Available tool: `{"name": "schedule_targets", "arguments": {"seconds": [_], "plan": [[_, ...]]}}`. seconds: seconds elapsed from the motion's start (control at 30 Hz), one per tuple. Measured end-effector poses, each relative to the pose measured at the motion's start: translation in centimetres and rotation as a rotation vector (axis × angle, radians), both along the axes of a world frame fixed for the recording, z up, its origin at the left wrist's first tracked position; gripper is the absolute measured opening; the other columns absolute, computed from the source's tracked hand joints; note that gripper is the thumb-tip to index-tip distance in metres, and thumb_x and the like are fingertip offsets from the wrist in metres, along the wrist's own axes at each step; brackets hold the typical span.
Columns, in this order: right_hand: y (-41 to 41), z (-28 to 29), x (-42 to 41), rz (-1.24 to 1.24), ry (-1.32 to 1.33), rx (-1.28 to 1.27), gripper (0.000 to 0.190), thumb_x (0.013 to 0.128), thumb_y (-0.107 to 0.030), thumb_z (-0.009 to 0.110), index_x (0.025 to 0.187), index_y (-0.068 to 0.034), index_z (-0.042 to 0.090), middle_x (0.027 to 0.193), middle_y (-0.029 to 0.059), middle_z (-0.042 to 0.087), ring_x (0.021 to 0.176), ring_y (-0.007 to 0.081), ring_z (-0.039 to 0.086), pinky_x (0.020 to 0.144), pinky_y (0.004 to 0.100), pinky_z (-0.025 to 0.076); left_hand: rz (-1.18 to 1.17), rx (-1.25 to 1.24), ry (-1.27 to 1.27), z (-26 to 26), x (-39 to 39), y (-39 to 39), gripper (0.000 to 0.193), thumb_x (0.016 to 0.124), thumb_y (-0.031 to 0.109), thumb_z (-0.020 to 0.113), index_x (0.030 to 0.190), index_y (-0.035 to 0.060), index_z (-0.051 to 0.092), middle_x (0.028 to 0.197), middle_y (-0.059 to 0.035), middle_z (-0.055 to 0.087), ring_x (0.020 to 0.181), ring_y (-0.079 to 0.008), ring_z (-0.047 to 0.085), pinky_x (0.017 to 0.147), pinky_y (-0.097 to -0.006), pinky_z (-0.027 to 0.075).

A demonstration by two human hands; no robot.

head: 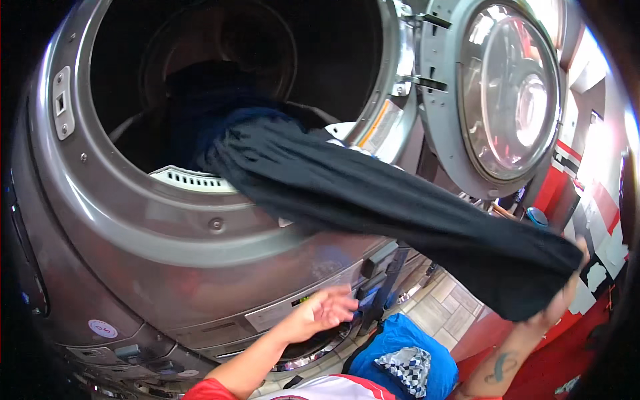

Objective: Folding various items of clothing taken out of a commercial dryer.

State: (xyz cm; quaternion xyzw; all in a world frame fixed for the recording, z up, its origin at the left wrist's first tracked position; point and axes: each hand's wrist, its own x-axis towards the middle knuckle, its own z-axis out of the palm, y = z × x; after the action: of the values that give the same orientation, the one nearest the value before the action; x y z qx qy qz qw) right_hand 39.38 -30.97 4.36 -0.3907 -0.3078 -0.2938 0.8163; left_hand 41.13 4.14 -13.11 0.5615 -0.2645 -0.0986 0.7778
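A long dark garment (380, 195), trouser-like in shape, stretches from the drum of a front-loading dryer (150, 240) out across its lower rim. My right hand (562, 297) grips its far end at the right, with fingers partly hidden behind the cloth. Lower down, my left hand (330, 307) is raised in front of the machine's lower front, its fingers loosely curled and apart, holding nothing. More dark blue cloth (215, 95) lies in the shadowed drum (340, 55), hard to make out. A pale vent grille (192, 181) shows at the opening's bottom edge.
The round glass door (510, 95) stands swung out to the right on its hinges. Below me is a bright blue bag or cloth (415, 335) with a checked fabric piece (407, 367) on it. A second machine's round door (320, 350) sits underneath; tiled floor (440, 307) shows beyond.
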Motion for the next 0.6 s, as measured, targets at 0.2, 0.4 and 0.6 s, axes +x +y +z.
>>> {"name": "schedule_targets", "arguments": {"seconds": [0.2, 0.4, 0.6], "plan": [[-13.0, -9.2, -9.9, -0.079, 0.097, 0.074, 0.034, 0.097, -0.026, 0.039, 0.122, -0.006, 0.052, 0.108, 0.0114, 0.064, 0.095, 0.0225, 0.063, 0.083, 0.0353, 0.051, 0.089, -0.521, 0.217, 5.7, 1.4, -3.6, 0.086, 0.068, 0.046, 0.074, 0.132, 0.0022, 0.037, 0.127, -0.0122, 0.049, 0.116, -0.0287, 0.049, 0.1, -0.0448, 0.037], [-15.2, -15.6, -14.4, -0.638, 0.88, -0.757, 0.021, 0.085, -0.013, 0.055, 0.1, 0.0, 0.057, 0.086, 0.0051, 0.061, 0.076, 0.0133, 0.058, 0.074, 0.0289, 0.047, -0.113, -0.601, 0.346, 6.4, 1.4, -14.0, 0.054, 0.084, 0.022, 0.063, 0.129, 0.0035, 0.04, 0.122, -0.0114, 0.052, 0.111, -0.0232, 0.053, 0.097, -0.0382, 0.041], [-5.0, -23.1, -8.5, 0.042, 0.914, -0.603, 0.054, 0.076, -0.002, 0.063, 0.127, 0.001, 0.045, 0.125, 0.0104, 0.051, 0.113, 0.0199, 0.049, 0.097, 0.0321, 0.037, -0.136, -0.292, 0.463, -1.1, 1.4, -22.7, 0.031, 0.086, 0.005, 0.05, 0.116, -0.0002, 0.051, 0.106, -0.009, 0.06, 0.097, -0.0204, 0.059, 0.088, -0.0331, 0.047]]}}
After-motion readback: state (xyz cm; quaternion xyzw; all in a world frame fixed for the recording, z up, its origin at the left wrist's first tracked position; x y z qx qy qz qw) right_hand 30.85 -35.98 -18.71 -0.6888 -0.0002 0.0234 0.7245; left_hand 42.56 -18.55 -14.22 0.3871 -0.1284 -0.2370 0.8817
